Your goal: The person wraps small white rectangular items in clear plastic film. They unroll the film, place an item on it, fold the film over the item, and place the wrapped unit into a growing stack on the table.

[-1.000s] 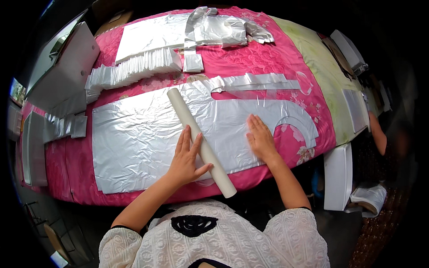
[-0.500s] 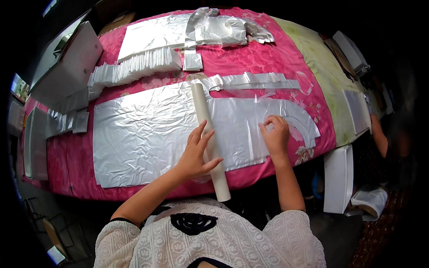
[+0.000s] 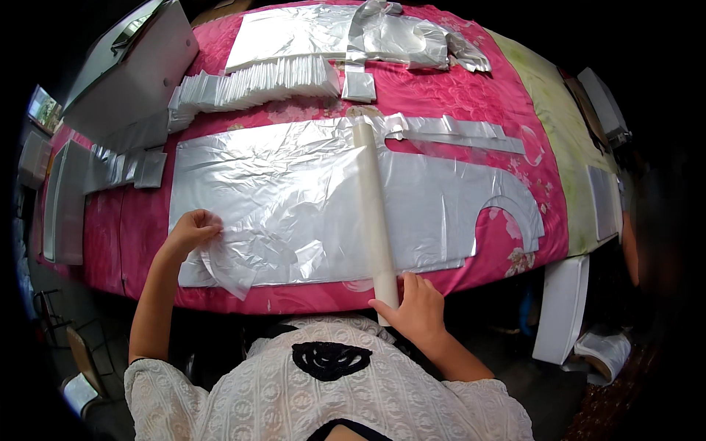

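A flat stack of thin, silvery-white plastic aprons (image 3: 434, 213) lies across the pink cloth before me, its curved cut-outs on the right. Over it, far to near, rests a long off-white tube (image 3: 373, 198), its near end past the table's edge. My left hand (image 3: 193, 231) is closed in a pinch on the near-left corner of the top plastic sheet (image 3: 235, 253), which is lifted and wrinkled. The sheet runs over part of the tube. With thumb and fingers around the tube's near end, my right hand (image 3: 415, 309) grips it.
Farther back lie a row of folded white packets (image 3: 257, 90) and another pile of plastic aprons (image 3: 294, 37). White boxes (image 3: 132, 81) stand on the left. On the right are a pale green cloth (image 3: 559, 162), a tall white box (image 3: 560, 309) and another person's arm (image 3: 630, 250).
My left hand has gone from the tube to the sheet's near-left corner and lifted it. My right hand has left the aprons' right part and taken the tube's near end. The view has shifted.
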### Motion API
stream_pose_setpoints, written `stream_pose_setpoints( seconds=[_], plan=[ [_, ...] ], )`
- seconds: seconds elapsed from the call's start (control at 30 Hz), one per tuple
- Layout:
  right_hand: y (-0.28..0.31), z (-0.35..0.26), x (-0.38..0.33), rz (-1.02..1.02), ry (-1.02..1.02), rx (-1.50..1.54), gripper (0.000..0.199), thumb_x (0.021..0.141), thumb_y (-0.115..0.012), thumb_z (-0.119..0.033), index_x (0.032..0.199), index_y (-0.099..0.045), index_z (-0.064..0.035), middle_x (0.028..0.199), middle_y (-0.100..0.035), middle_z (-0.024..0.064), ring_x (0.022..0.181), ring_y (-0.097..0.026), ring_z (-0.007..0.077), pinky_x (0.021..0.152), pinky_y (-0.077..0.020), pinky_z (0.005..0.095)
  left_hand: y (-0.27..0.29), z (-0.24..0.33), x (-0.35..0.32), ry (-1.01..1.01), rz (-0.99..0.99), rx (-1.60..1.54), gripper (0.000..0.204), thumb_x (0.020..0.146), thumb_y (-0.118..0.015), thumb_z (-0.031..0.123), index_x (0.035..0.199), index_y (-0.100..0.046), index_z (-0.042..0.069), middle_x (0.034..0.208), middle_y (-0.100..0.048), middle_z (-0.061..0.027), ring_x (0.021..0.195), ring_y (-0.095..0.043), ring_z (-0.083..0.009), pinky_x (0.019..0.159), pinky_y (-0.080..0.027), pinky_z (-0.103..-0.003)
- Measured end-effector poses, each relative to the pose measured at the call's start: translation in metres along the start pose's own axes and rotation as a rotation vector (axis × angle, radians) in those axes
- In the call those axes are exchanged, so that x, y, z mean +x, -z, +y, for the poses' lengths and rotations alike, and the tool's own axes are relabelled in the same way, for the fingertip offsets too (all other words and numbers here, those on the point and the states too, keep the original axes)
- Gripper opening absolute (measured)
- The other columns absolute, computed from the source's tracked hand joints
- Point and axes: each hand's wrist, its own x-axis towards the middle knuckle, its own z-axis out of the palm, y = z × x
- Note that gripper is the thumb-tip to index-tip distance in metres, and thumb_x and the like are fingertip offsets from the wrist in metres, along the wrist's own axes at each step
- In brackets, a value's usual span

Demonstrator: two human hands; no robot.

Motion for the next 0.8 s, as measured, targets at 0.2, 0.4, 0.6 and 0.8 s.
stream_pose_setpoints(
  seconds=[0.2,0.4,0.6,0.8],
  plan=[
    [-0.019,0.018,-0.006,-0.174,-0.074,0.137,0.045,0.073,-0.066,-0.043,0.082,-0.060,0.0011,0.067,-0.061,0.0199,0.067,-0.062,0.0377,0.062,-0.0488,0.0443,-0.001,0.028,-0.012,-0.515,0.584,1.144,0.024,0.070,-0.057,-0.004,0.095,-0.060,-0.003,0.100,-0.062,-0.0132,0.092,-0.059,-0.0277,0.080,-0.047,-0.034],
    [-0.019,0.027,-0.008,-0.165,-0.075,0.244,0.046,0.074,-0.064,-0.044,0.078,-0.059,0.0019,0.068,-0.062,0.0211,0.067,-0.062,0.0372,0.062,-0.0493,0.0432,-0.165,0.088,-0.021,-1.063,0.175,0.674,0.049,0.075,-0.057,0.003,0.123,-0.045,-0.002,0.129,-0.046,-0.0174,0.120,-0.042,-0.0351,0.101,-0.035,-0.042],
    [0.002,0.027,0.001,-0.352,-0.072,0.291,0.051,0.077,-0.062,-0.049,0.079,-0.062,0.0020,0.068,-0.063,0.0177,0.064,-0.062,0.0338,0.061,-0.0486,0.0403,-0.255,0.061,0.006,-0.932,0.045,0.688,0.065,0.082,-0.044,0.022,0.136,-0.023,-0.009,0.143,-0.022,-0.0270,0.135,-0.018,-0.0387,0.110,-0.014,-0.046],
    [0.007,0.014,0.090,-0.160,0.011,0.398,0.053,0.082,-0.058,-0.048,0.082,-0.061,0.0057,0.070,-0.063,0.0203,0.066,-0.063,0.0315,0.061,-0.0487,0.0369,-0.256,0.056,0.007,-0.939,0.089,0.796,0.066,0.083,-0.039,0.026,0.134,-0.024,-0.012,0.142,-0.022,-0.0296,0.135,-0.018,-0.0400,0.111,-0.011,-0.047]
  ],
)
